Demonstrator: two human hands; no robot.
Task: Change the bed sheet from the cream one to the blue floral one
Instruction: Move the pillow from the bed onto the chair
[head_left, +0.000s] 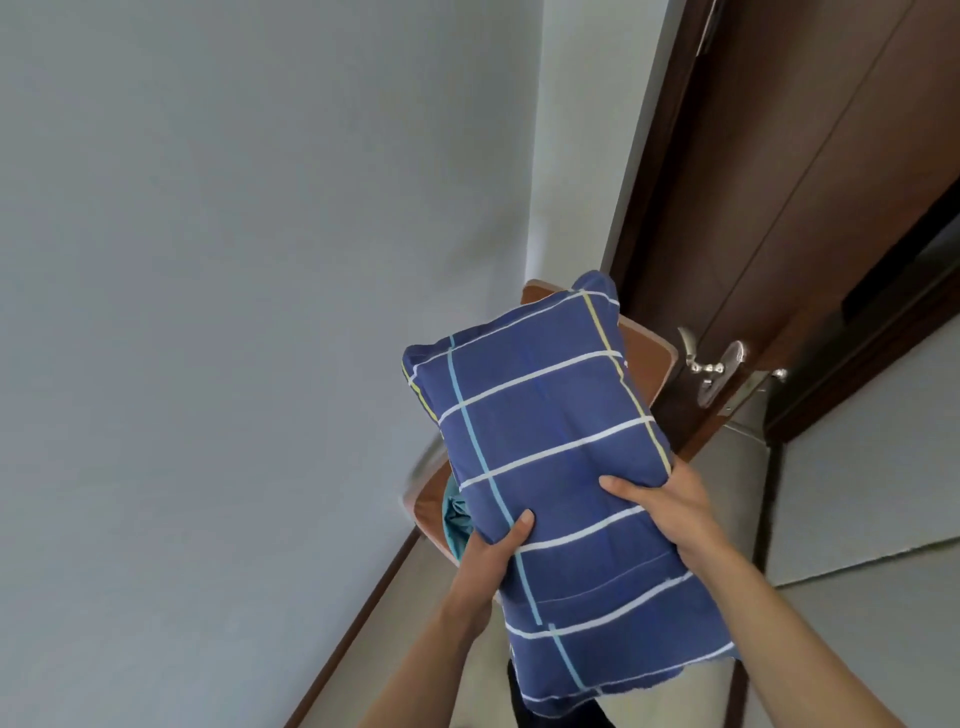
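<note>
Pale wall (234, 312) at far left, brown skirting (358, 613) along its foot. Next, a brown chair (652, 364) in the corner, teal cloth (457, 519) bunched on its seat. Left hand (496, 551) clamped on the near-left edge of a blue checked pillow (550, 452), thumb on top, other fingers hidden underneath. Pillow held over the chair; contact with the seat not determinable. Right hand (660, 499) gripping the pillow's right edge, thumb across the top face. Both grips full, holding the pillow and nothing else. Dark wooden door (779, 208) with metal handle (711, 364) at right, tiled floor (857, 493) below. Bed, cream sheet and blue floral sheet not in view. Judged early: pillow apparently being cleared off; stripping and fitting both outstanding, as far as visible.
</note>
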